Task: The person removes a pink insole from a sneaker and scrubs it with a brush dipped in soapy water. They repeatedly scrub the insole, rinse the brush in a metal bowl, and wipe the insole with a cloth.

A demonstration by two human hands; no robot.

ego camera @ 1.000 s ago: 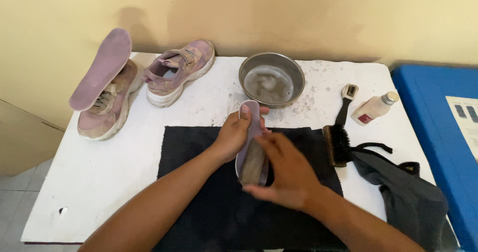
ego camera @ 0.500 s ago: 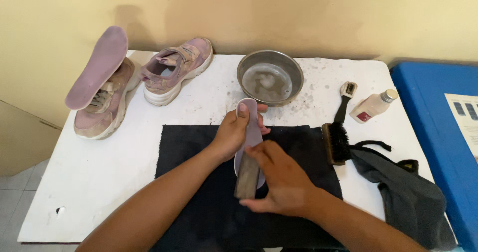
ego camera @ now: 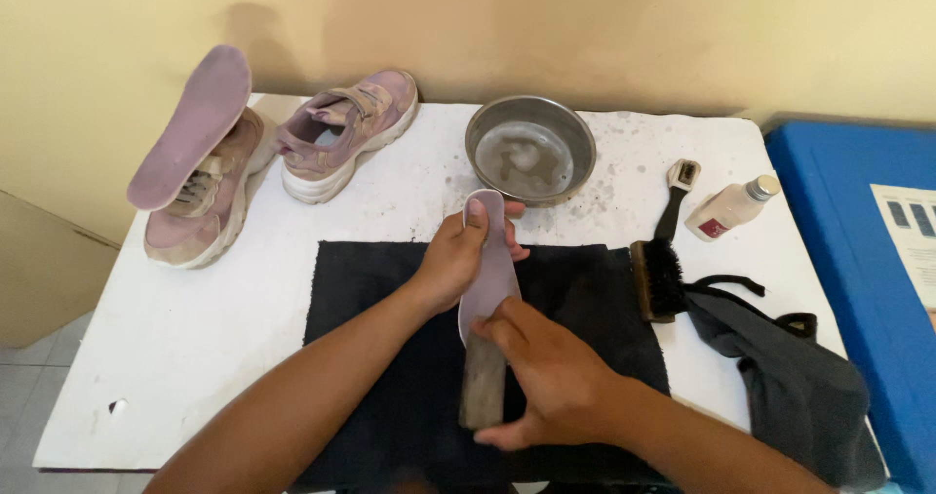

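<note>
My left hand (ego camera: 458,257) grips the top of a pale lilac shoe insole (ego camera: 490,279), holding it flat over a black cloth (ego camera: 361,289). My right hand (ego camera: 546,382) is closed around a wooden-backed brush (ego camera: 483,392) pressed against the lower end of the insole. Two pinkish-lilac sneakers stand at the back left: one (ego camera: 346,133) upright, the other (ego camera: 200,211) with a second insole (ego camera: 190,128) propped in it.
A metal bowl (ego camera: 529,148) holding cloudy liquid sits behind the cloth. To the right lie a black-bristled brush (ego camera: 661,260), a small white bottle (ego camera: 731,206) and a dark grey bag (ego camera: 790,387). A blue surface (ego camera: 858,260) borders the white table (ego camera: 146,387) on the right.
My right hand has drawn the brush down the insole toward me, from its middle to its lower end. My left hand has kept its hold on the top.
</note>
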